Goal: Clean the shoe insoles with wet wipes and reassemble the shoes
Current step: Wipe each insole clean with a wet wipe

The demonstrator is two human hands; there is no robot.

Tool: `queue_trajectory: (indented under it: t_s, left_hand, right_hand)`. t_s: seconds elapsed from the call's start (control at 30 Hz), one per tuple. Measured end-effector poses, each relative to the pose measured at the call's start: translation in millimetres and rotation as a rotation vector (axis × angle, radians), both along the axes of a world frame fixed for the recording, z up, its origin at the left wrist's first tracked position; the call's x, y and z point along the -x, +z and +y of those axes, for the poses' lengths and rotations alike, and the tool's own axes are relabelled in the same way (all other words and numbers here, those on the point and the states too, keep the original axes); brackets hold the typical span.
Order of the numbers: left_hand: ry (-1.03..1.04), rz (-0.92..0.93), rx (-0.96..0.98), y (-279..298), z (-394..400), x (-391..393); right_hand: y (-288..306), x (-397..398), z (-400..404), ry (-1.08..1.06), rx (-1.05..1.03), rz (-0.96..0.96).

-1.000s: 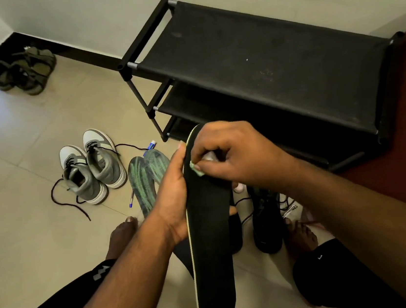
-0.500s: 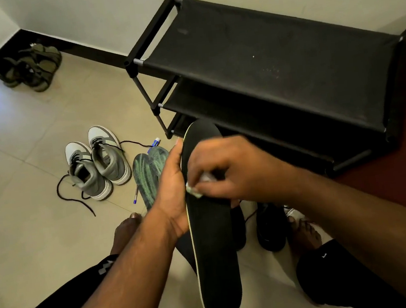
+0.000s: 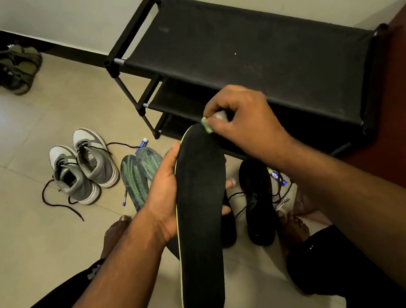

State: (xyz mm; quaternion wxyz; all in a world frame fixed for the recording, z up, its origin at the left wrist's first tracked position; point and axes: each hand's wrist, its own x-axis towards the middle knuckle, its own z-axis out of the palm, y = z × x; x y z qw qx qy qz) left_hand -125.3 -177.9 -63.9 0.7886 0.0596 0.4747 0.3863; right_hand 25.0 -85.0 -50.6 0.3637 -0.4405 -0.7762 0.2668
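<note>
Left hand [image 3: 165, 191]: palm up, fingers wrapped under black insole [image 3: 202, 218], gripping mid-length; fingertips partly hidden behind it. Right hand [image 3: 241, 123]: knuckles up, pinching wet wipe [image 3: 207, 125] at insole's toe end, wipe mostly covered. Insole upright betw. knees, above black shoes [image 3: 257, 198].

Light level: dim indoor light is seen, with muted colour.
Glare: a pale bluish patch is thrown on the floor [image 3: 2, 132] at the left edge.
Shadows: soft ones are cast below the rack [image 3: 248, 53].
Distortion: straight lines are bowed near the edges.
Focus: the centre is rendered fairly sharp.
</note>
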Motion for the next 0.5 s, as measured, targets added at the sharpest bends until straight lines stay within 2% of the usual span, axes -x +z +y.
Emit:
queue_trajectory:
  t_s: [0.13,0.2,0.3,0.43,0.5]
  left_hand:
    - [0.033,0.010,-0.001,-2.1,3.1,5.7]
    - [0.061,-0.011,0.011,-2.0,3.3,7.2]
    - [0.062,0.022,-0.034,-6.6,3.2,8.5]
    - [0.113,-0.050,-0.029,-10.7,3.9,12.9]
    - [0.119,-0.070,-0.058,-8.1,3.4,12.8]
  right_hand:
    - [4.7,24.2,-37.6,0.394,0.079,0.017]
    - [-0.5,32.8,-51.2,0.493,0.109,0.006]
    - [-5.6,25.5,-38.2,0.354,0.160,-0.068]
    - [-7.5,1.9,-4.1,0.054,0.199,-0.351]
    - [-2.5,0.7,-4.2,0.061,0.191,-0.279]
